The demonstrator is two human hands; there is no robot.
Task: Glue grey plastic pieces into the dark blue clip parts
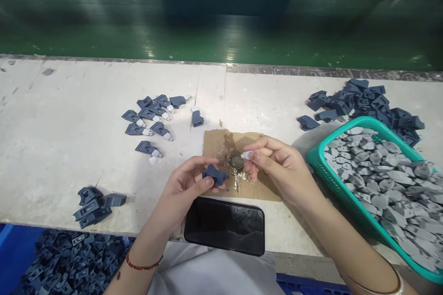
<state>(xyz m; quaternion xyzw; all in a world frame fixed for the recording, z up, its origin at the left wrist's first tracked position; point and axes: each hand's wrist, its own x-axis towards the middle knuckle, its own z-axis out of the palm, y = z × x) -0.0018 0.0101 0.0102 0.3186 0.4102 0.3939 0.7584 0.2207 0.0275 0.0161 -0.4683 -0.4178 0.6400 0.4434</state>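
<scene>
Between the thumb and fingers of my left hand [194, 182] is a dark blue plastic part [214, 175]. My right hand [277, 163] pinches a small light grey plastic piece [247, 155] just above a small round dish [237, 162]. Shiny wet spatter surrounds that dish on a piece of brown cardboard [214, 144]. Left of the cardboard lie several blue parts [148, 113] with light grey pieces attached at one end. One more such part [197, 118] lies closer to the cardboard.
A phone [224, 227] lies at the table's front edge. On the right stands a green basket [313, 156] of grey pieces, with a pile of blue parts [367, 101] behind it. More blue parts [93, 207] lie front left, above a blue bin [14, 249]. A green conveyor belt [207, 27] runs behind.
</scene>
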